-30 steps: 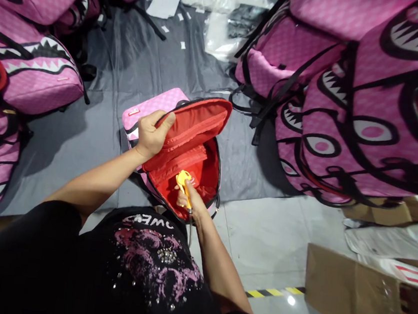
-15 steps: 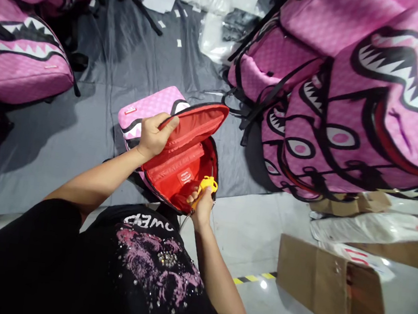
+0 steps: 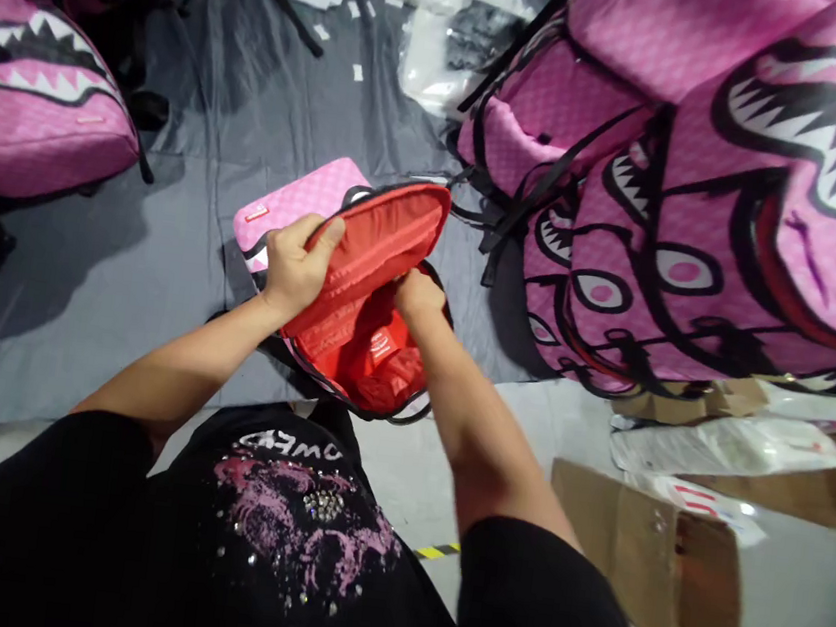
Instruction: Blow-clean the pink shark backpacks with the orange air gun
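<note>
Pink backpacks (image 3: pixel 710 196) and flattened cardboard (image 3: pixel 650 566) lie on the floor (image 3: pixel 194 218).

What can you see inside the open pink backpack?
Inside the backpack: red lining with a small label. The right hand reaches in and the left hand grips the flap; deeper contents are hidden.

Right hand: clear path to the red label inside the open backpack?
Probably yes. The left hand holds the flap up, the right hand is already at the opening, and the red label lies uncovered just below it.
</note>
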{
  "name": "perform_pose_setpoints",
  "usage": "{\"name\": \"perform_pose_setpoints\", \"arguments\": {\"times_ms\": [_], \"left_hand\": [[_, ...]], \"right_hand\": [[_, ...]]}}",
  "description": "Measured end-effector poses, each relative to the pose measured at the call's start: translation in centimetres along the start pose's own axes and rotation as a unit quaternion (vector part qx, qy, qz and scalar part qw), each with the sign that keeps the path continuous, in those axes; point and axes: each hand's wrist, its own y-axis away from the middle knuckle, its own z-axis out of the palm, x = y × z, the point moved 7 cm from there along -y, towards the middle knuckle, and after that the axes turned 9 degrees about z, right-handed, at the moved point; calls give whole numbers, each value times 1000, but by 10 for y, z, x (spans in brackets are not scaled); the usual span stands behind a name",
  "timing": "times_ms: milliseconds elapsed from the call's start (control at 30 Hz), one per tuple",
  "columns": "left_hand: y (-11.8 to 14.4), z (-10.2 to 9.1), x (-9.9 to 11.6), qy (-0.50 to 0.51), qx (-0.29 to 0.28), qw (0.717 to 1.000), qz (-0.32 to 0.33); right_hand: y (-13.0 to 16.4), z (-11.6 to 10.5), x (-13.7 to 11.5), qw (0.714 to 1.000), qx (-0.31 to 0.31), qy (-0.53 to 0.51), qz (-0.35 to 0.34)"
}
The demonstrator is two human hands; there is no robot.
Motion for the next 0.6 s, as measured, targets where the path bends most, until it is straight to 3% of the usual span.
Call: {"name": "perform_pose_setpoints", "arguments": {"times_ms": [67,133,233,300,367,433,533,600], "left_hand": [[6,-4,-23,-15,36,998,-42],[13,-1,-37,-16,43,997,-68],[20,6,-38,-5,26,997,-69],[19,12,-27,17,2,999,-50],[15,20,-9,52,-37,998,-15],[12,31,13,87,-85,992,35],[15,49,40,114,-153,975,110],[18,58,49,118,-194,962,150]], "right_hand": [[10,-5,37,999,-3,36,15],[31,-4,83,995,-67,63,40],[74,4,153,959,-234,78,137],[87,1,170,960,-238,33,142],[80,-4,160,976,-157,-107,109],[64,4,134,946,-112,-291,89],[37,46,69,864,-194,-461,56],[26,70,27,840,-229,-491,30]]}}
